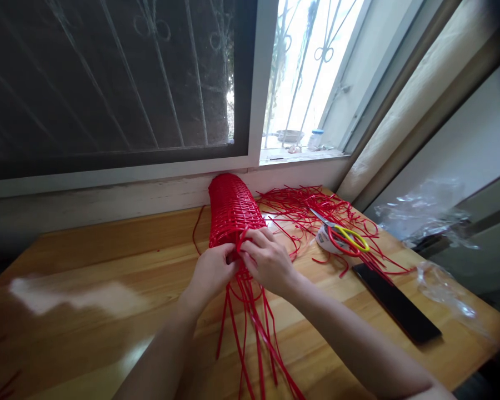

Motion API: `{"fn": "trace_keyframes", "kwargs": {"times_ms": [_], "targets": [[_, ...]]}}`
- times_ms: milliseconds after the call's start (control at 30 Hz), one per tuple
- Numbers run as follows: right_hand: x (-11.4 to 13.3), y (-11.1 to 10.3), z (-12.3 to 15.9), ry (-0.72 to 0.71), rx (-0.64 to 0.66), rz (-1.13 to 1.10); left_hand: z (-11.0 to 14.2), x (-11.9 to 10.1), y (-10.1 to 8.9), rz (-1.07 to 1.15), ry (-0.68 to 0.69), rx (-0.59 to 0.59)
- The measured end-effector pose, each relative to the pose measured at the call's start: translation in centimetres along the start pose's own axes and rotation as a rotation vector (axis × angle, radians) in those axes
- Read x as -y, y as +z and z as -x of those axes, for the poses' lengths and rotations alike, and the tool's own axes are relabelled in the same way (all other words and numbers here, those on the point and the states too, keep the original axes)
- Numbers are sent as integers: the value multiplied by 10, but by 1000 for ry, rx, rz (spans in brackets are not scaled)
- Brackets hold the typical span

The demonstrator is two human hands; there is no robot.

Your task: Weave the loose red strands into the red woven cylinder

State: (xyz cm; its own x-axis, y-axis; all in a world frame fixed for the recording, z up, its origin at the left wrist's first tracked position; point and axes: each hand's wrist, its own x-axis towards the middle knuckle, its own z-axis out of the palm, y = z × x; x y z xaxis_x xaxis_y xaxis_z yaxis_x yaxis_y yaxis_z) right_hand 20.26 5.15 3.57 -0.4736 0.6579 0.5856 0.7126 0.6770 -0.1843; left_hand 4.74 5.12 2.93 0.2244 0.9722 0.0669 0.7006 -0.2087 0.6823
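Note:
A red woven basket (234,205) lies on its side on the wooden table, its far end close to the wall below the window. Long loose red strips (256,328) trail from its near edge toward me. My left hand (214,269) is closed at that edge, thumb and fingers pinching by the strips. Beside it, my right hand (269,258) pinches a red strip (242,239) that loops up between its fingers. The fingertips of both hands nearly meet, and part of the weave there is hidden behind them.
A tangle of red strips (300,203) covers the table's back right. Scissors (350,238) with yellow and red handles rest over a white roll (327,239). Nearer lie a black flat object (395,303) and clear plastic wrapping (444,289) by the right edge. A window (254,111) stands behind.

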Motion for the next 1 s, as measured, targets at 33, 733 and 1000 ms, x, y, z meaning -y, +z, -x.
{"fn": "trace_keyframes", "kwargs": {"times_ms": [33, 733, 1000], "targets": [[1, -1, 5, 22, -37, -41, 0, 0, -1, -2, -2, 6], [21, 44, 61, 544, 259, -417, 4, -6, -10, -187, -32, -30], [14, 22, 85, 455, 830, -211, 3, -2, -12, -151, -2, 14]]}}
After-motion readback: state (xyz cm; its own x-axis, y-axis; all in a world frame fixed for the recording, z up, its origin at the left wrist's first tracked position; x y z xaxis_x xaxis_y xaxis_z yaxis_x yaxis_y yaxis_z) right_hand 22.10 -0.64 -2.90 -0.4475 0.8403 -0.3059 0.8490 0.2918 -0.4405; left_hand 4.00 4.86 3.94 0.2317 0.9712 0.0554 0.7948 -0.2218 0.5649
